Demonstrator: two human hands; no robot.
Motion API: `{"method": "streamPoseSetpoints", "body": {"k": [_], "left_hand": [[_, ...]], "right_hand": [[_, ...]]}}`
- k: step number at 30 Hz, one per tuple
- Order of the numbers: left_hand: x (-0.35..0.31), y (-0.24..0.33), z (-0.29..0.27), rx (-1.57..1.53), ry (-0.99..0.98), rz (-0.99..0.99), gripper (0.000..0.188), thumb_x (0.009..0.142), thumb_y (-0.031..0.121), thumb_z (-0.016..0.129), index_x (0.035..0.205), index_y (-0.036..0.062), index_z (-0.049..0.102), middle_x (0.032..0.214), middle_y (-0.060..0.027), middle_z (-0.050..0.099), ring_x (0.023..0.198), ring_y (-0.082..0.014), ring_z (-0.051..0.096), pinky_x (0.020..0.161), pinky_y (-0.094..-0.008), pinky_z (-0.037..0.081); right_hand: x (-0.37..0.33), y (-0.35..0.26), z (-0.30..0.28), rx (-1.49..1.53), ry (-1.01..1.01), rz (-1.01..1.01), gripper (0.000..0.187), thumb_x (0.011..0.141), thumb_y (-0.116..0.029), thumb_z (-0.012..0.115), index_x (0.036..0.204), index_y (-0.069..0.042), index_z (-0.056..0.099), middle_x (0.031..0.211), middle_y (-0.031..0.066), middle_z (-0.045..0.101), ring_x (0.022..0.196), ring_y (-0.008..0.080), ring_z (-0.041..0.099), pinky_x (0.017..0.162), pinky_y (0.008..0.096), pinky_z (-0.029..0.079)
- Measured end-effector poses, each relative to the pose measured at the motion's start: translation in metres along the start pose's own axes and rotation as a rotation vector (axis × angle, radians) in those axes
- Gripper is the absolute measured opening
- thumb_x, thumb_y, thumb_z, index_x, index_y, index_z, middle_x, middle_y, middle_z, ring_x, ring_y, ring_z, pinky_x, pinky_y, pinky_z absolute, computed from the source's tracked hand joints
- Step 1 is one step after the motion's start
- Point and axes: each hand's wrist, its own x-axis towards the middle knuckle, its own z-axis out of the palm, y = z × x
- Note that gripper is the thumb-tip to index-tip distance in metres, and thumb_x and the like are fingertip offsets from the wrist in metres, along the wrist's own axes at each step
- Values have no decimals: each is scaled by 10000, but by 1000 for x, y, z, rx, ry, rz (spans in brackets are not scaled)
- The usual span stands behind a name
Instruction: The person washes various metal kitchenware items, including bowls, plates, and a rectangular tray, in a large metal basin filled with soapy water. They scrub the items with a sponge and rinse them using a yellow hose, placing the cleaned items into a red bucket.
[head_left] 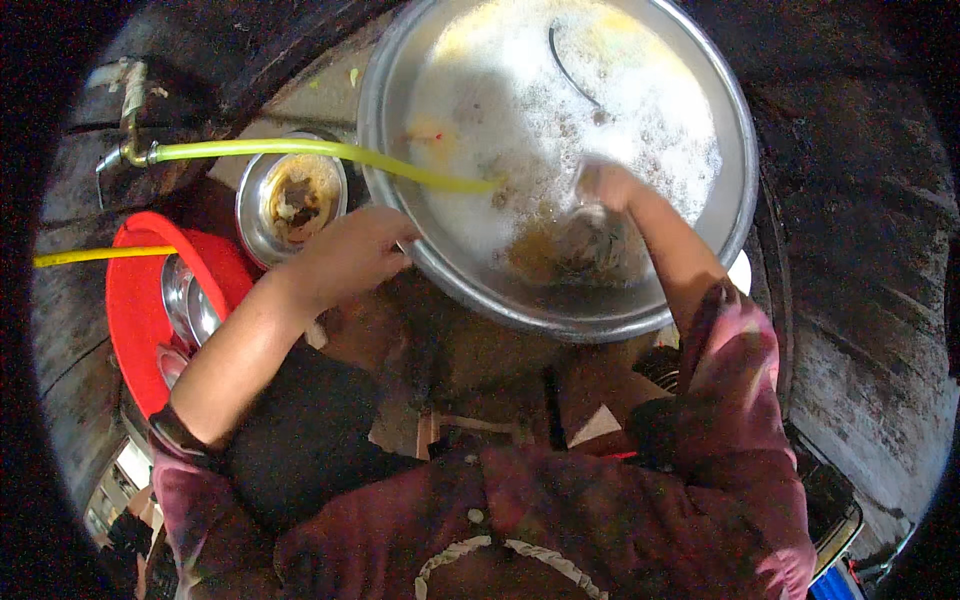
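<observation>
Reaching over a metal basin (736, 170); right hand (606, 187) at foam (660, 130), left hand (365, 252) near rim (600, 329); hands' grip unclear.

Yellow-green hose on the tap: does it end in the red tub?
No, the hose ends inside the large metal basin.

A basin (560, 325) lies before the person, with foam (660, 110) in it. Left of it sits a bowl (335, 180), scraps (298, 205) inside; farther left and nearer is a tub (130, 300) holding dishes (188, 300). A hose (300, 148) runs from a tap (130, 140) on the left, across the bowl's far side and the basin's left edge, to the foam. Another hose (90, 256) reaches the tub from the left. The left hand (365, 250) is at the basin's near left edge; the right hand (608, 185) is within its rim, right of the first hose's end.
</observation>
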Motion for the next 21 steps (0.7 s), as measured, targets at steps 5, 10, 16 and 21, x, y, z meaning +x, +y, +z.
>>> {"method": "streamPoseSetpoints", "body": {"k": [5, 10, 16, 21], "left_hand": [[-12, 3, -31, -435, -11, -254, 269, 770, 112, 560, 1022, 19, 547, 909, -81, 584, 837, -156, 541, 761, -269, 424], [-26, -4, -45, -625, 52, -463, 208, 815, 56, 527, 1018, 20, 554, 937, -36, 569, 884, -109, 496, 780, -224, 399], [-35, -16, -28, -585, 72, -297, 246, 794, 81, 533, 1030, 13, 548, 930, -40, 578, 879, -126, 509, 795, -255, 404], [-38, -35, -12, -808, 120, -412, 290, 790, 128, 558, 1060, 25, 529, 983, -46, 565, 916, -156, 526, 810, -266, 420]], "right_hand": [[30, -24, -76, 43, 557, 346, 543, 779, -159, 420, 1279, -23, 257, 1264, 187, 361, 1189, 302, 335, 1003, 461, 207], [54, -29, -67, 1, 455, 436, 426, 758, -156, 449, 1175, -79, 413, 1178, 148, 469, 1120, 264, 429, 962, 425, 285], [24, -50, -38, -101, 385, 344, 233, 739, -154, 463, 921, -45, 562, 938, 180, 589, 857, 311, 577, 755, 379, 458], [-11, -101, -22, 163, 616, 243, 152, 770, -152, 497, 797, -43, 599, 779, 154, 614, 734, 262, 598, 663, 359, 462]]}}
